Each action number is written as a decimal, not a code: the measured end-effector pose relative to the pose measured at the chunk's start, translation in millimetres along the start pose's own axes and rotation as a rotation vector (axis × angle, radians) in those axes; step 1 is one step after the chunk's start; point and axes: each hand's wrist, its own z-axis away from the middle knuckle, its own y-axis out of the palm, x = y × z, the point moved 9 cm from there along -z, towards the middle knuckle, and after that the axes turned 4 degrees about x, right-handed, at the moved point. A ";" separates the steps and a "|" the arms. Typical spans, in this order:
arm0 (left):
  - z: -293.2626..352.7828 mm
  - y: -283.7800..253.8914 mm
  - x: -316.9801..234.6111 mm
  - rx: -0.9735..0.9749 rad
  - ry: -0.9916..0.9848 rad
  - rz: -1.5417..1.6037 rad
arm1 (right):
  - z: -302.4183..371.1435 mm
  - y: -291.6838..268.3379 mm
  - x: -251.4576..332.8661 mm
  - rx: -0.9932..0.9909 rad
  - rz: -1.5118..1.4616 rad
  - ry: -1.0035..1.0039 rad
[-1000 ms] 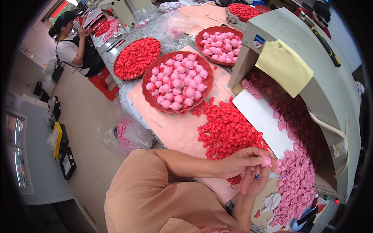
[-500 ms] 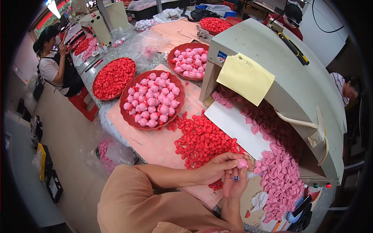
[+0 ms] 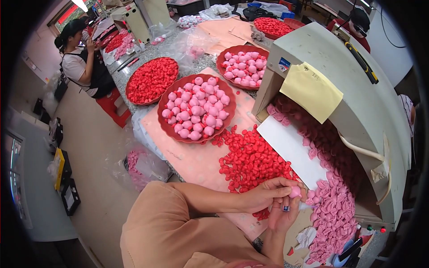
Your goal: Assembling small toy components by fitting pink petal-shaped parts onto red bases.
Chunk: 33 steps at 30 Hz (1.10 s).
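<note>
Head cam view, looking down on a busy worktop, L to R. Far L, on the floor: yellow & black case point(image 3: 63, 169), w/ a black box point(image 3: 70, 196) just below it. Next, a co-worker point(image 3: 82, 67) in a dark apron sits side-on, on a red stool point(image 3: 114, 109). Clear bag point(image 3: 144, 164) w/ pink bits lies on the floor by the table. On the table, a red bowl point(image 3: 142, 103) full of small red pieces point(image 3: 152, 79); close on its R, a 2nd bowl point(image 3: 166, 130) piled w/ pink balls point(image 3: 196, 107) & some red pieces, on a pink cloth point(image 3: 185, 154). Behind, further R, a 3rd bowl point(image 3: 220, 59) w/ the same mix. Mid-pic, a loose red heap point(image 3: 254, 158) spreads over the cloth. At its near end, wearer's L hand point(image 3: 268, 195) has thumb & fingers pinched tight on a single pink ball point(image 3: 295, 192). R hand point(image 3: 283, 219), just below & to the R, curls round a small bottle point(image 3: 286, 208), tip pointing R; can't tell if its fingertips also touch the ball. Then a white sheet point(image 3: 290, 149), crumpled tissue point(image 3: 306, 237) & a big pile of crinkled pink pieces point(image 3: 333, 219), reaching into a curved grey machine point(image 3: 330, 49) w/ yellow paper point(image 3: 311, 91) on its front, black & yellow cutter point(image 3: 362, 62) on top.
</note>
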 end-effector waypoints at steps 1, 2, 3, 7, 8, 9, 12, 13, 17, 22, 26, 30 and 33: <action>0.3 0.4 -1.5 -0.008 -0.006 -0.035 | -0.1 2.4 -1.1 0.008 -0.006 0.015; -0.3 -1.7 -1.5 -0.023 0.007 -0.039 | 0.4 1.8 1.7 -0.011 0.005 0.000; -1.3 -1.4 3.1 -0.009 0.004 -0.012 | 1.9 0.0 3.6 -0.031 0.017 -0.012; -4.5 -0.2 2.5 -0.005 0.028 -0.002 | 4.6 -13.4 1.2 -0.165 0.007 -0.007; -3.6 3.4 -0.9 0.007 0.038 0.001 | 5.4 -14.5 -0.7 -0.165 0.007 0.010; -3.5 3.3 -2.8 -0.001 0.042 0.005 | 3.7 -11.3 -0.7 -0.114 -0.012 0.007; -2.9 3.4 -6.5 0.004 0.068 0.042 | 1.2 -6.1 -2.2 -0.131 -0.030 0.007; -3.3 1.8 -5.5 -0.006 0.059 0.031 | 1.7 -9.0 -2.6 -0.195 -0.029 0.003; -4.8 0.9 -3.9 -0.002 0.033 0.007 | -1.6 -8.1 -0.6 -0.027 -0.054 0.003; -2.7 -0.6 -2.3 -0.042 0.047 -0.005 | -0.3 -6.4 -0.1 -0.080 -0.030 -0.002; -2.3 0.1 2.8 -0.034 0.051 0.003 | 3.9 -8.5 2.5 -0.103 -0.030 -0.017; -7.6 -13.3 3.0 -0.121 -0.069 -0.077 | -1.3 -11.7 -0.7 -0.132 0.003 0.043; -14.8 -13.7 -26.4 -0.125 -0.096 -0.151 | -18.9 -20.8 5.0 -0.166 0.340 0.055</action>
